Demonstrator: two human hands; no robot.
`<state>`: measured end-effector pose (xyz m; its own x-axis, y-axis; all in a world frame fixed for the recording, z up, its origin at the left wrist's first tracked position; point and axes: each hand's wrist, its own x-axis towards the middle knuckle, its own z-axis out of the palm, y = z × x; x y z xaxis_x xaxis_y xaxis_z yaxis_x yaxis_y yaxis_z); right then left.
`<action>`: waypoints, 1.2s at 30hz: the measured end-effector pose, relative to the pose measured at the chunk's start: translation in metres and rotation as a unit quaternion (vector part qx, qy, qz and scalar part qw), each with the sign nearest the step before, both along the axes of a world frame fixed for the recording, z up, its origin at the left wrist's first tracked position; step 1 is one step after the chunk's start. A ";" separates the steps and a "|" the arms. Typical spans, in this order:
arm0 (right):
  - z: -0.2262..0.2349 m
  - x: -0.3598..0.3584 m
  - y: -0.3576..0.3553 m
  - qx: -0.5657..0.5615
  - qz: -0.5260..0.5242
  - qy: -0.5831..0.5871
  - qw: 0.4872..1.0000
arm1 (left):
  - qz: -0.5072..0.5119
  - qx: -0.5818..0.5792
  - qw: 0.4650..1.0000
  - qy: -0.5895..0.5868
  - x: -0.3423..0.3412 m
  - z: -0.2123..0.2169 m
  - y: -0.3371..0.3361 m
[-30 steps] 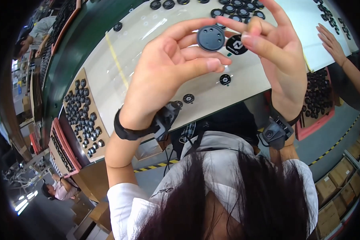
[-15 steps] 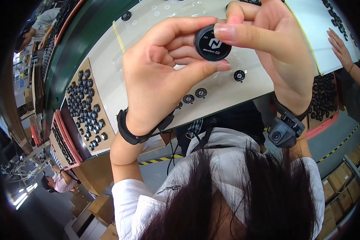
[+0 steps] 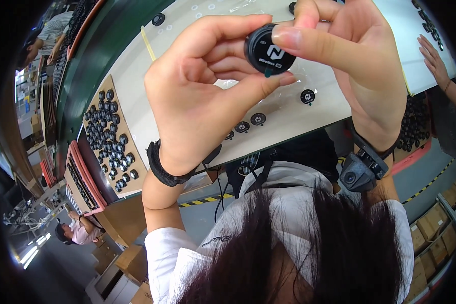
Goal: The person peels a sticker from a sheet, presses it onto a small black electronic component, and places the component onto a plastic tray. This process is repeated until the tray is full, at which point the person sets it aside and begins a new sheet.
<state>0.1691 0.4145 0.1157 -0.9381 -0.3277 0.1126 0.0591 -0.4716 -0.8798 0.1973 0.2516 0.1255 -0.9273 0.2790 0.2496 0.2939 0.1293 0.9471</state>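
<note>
A round black puck-shaped device (image 3: 262, 57) with a white logo on its face is held up over the table, tilted, a small green tab at its lower edge. My left hand (image 3: 190, 83) grips its rim between curled fingers and thumb. The thumb of my right hand (image 3: 362, 68) presses on the upper right of the face, with fingers bent behind; what they touch there is hidden. Below, on the table, lie a black disc (image 3: 307, 97) with a green tab, another black disc (image 3: 258, 119) and a third black disc (image 3: 242, 127), partly beside my left wrist.
At the left, a brown board (image 3: 131, 137) carries many black round pieces. A lone black piece (image 3: 158, 20) sits at the far left of the pale tabletop (image 3: 137, 66). Another person's hand (image 3: 433, 61) rests at the right, above a tray of black pieces (image 3: 413, 131).
The puck has turned a little and tilted, and its green tab now shows at the bottom. My left hand has shifted slightly left and up, my right slightly right.
</note>
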 end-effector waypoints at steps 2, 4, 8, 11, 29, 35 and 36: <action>-0.002 0.001 -0.001 0.025 -0.012 0.014 1.000 | 0.001 -0.005 1.000 0.004 0.000 0.001 0.000; -0.003 0.002 -0.002 0.078 -0.038 0.043 0.995 | 0.005 -0.008 1.000 -0.006 0.000 0.002 0.000; -0.004 0.005 -0.004 0.180 -0.085 0.104 0.974 | 0.021 -0.006 0.999 -0.032 -0.002 0.003 0.002; -0.002 0.006 -0.006 0.256 -0.119 0.154 0.947 | 0.032 0.009 0.999 -0.041 -0.002 0.003 0.004; -0.055 0.014 0.077 0.431 -0.262 0.147 0.851 | 0.371 -0.576 0.726 0.062 -0.198 -0.136 -0.259; -0.060 0.014 0.094 0.415 -0.308 0.090 0.851 | 0.122 -0.577 0.784 0.195 -0.163 -0.084 -0.105; -0.061 0.013 0.095 0.423 -0.317 0.097 0.843 | 0.052 -0.548 0.823 0.137 -0.150 -0.072 -0.058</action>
